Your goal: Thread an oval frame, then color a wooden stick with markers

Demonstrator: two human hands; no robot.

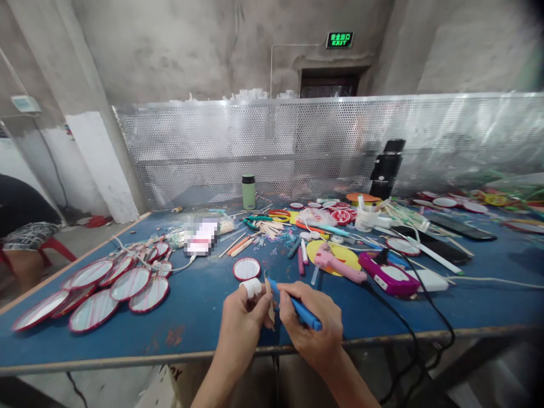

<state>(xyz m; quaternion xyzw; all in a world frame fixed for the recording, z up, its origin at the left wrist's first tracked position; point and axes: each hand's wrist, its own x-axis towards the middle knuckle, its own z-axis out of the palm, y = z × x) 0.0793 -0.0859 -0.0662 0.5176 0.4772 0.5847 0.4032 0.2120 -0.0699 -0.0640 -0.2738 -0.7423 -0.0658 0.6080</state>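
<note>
Near the table's front edge, my left hand [244,317] pinches a flat wooden craft stick [270,300], held roughly upright. Something white [252,288], a wrap or a small cap, sits at that hand's fingers; I cannot tell which. My right hand [317,320] grips a blue marker pen [306,313] with its tip pointing up and left, close to the top of the stick. Whether tip and stick touch is too small to tell. Just beyond my hands lies a round white disc with a red rim [246,268].
Several red-rimmed discs [93,310] pile up at left near a phone [203,238]. Pink glue gun [340,265], purple device [387,276] and cables lie at right. Loose sticks [272,228] and markers scatter mid-table. A green bottle [249,192] and black flask [386,170] stand behind. A person sits far left.
</note>
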